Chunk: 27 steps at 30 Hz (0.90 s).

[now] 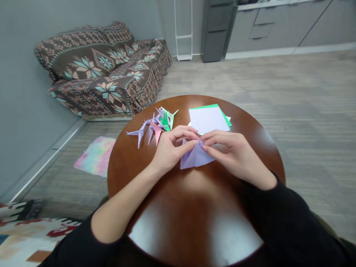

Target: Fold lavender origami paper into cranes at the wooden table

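Purple paper [194, 157], partly creased; lies or hovers over the round table [191, 207], a little beyond the middle of it; cannot tell whether touching the tabletop; spreads broad at the near edge, narrows to a gathered top between two hands; left hand [172, 146] clamped on the left part of the paper, with thumb in front and fingers bent behind; right hand [230, 150] clamped on the opposite part, with thumb and forefinger together on it; on the far left of the table, a loose, overlapping cluster of folded paper birds [140, 133], lavender, green, pale green and pink, with thin points sticking out; on the far right of the table, a pile of square sheets [208, 118], lavender on top, green peeping out beneath; on the floor left of the table, a fluffy pastel rug [96, 155]; beyond the table, to the left, a sofa [108, 85] under a brown patterned cover; farther beyond the table, a narrow white rack [184, 36], then a dark grey cabinet [217, 31] and, rightward, paler drawers [261, 31].
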Tool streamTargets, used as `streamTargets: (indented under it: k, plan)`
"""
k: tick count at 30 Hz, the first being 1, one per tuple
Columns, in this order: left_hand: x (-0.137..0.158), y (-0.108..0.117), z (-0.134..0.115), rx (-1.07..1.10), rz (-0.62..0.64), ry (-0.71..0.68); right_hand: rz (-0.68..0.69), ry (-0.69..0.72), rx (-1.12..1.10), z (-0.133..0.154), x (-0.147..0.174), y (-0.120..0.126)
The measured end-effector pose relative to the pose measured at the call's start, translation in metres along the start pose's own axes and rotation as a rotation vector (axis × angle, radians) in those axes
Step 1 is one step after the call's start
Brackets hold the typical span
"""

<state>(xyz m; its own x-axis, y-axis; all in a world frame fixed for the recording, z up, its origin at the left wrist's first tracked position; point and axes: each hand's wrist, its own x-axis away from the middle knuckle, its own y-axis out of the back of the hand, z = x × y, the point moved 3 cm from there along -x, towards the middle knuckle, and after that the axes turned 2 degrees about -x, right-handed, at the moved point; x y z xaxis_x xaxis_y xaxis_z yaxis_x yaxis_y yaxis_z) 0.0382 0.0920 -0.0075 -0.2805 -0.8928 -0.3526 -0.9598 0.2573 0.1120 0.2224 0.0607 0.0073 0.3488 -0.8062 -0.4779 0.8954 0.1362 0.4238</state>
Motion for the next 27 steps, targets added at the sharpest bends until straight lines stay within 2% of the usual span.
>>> streamTargets:
  k: [12,19,27]
  plan:
    - [0.0002,-0.0017,0.0043,0.037,0.008,0.000,0.033,-0.027,-0.005,0.0004,0.0001,-0.0005]
    - [0.0016,-0.0033,0.0027,-0.021,-0.002,-0.044,0.019,-0.020,-0.018,0.0010,-0.0003,-0.0020]
    - [0.0032,-0.0058,0.0060,0.073,0.022,0.037,0.045,0.002,-0.012,0.0017,-0.0002,-0.0025]
